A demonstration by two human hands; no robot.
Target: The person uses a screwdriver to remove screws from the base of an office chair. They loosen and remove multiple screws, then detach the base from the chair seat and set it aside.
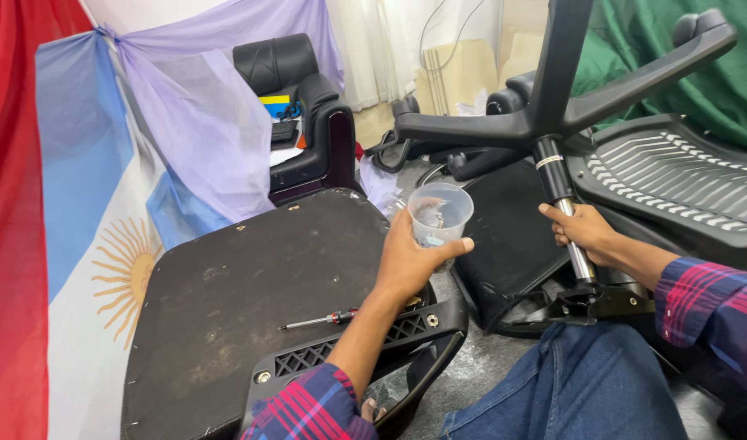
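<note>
Cup (pixel 439 213) of small parts sits upright in the left hand (pixel 410 261); right hand (pixel 584 231) grips the chair's gas cylinder (pixel 562 204), steadying it.

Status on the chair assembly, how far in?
Done: the black star-shaped wheel base already sits on the silver gas-lift column. In hand: the right hand grips that column, and the left hand holds a clear plastic cup of small parts. Left: the black seat pan lies upside down, unattached, with a screwdriver resting on it.

chair base (pixel 553 114) overhead, screwdriver (pixel 320 320) on board (pixel 227 301)
</note>
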